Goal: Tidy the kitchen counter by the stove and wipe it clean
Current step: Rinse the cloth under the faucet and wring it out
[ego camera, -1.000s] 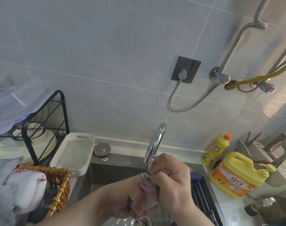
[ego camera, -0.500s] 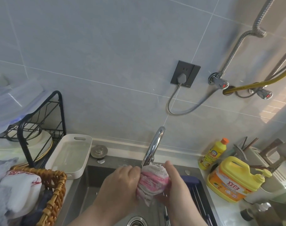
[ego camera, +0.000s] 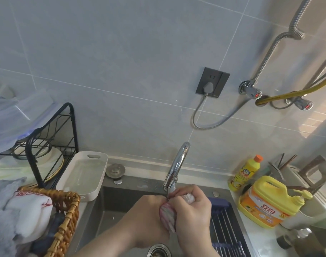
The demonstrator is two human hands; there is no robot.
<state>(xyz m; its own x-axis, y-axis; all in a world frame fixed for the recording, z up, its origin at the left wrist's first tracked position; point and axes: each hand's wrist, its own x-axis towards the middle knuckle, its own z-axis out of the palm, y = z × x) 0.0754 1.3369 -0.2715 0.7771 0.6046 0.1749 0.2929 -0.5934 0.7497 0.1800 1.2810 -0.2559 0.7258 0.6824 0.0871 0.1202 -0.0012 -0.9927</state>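
A: Where's the cloth (ego camera: 167, 217)?
B: Over the sink (ego camera: 110, 204), right under the tap (ego camera: 177, 164) spout. Pink-and-white, bunched tight btwn both hands.
A: Who's got hold of it?
B: Both. L hand (ego camera: 149, 217) is wrapped round its left side, back of the hand up, fingers curled in on it. R hand (ego camera: 193, 214) is clamped over the top & right side, fingers bent. A white bit of cloth pokes out past its knuckles.
A: Water on?
B: Can't tell from here. Spout tip sits right at the hands, that's all I see.
A: What's under them?
B: Drain (ego camera: 159, 251), straight below. A blue rack (ego camera: 225, 225) sits in the R part of the sink, just beside the R wrist.
A: And the counter (ego camera: 255, 236)?
B: R of the sink: big yellow jug (ego camera: 266, 203) w/ a pump, small yellow bottle (ego camera: 245, 173) w/ an orange cap behind it, near the wall. L of the sink: white tray (ego camera: 82, 175) up against the sink edge, metal stopper (ego camera: 115, 170) just beside it at the back. Wicker basket (ego camera: 69, 216) in front of the tray w/ white fabric in it, black wire shelf (ego camera: 52, 138) behind w/ plates.
A: Wall?
B: Grey tiles, dark socket (ego camera: 212, 82) w/ a plug in, cable looping down & off to the R.
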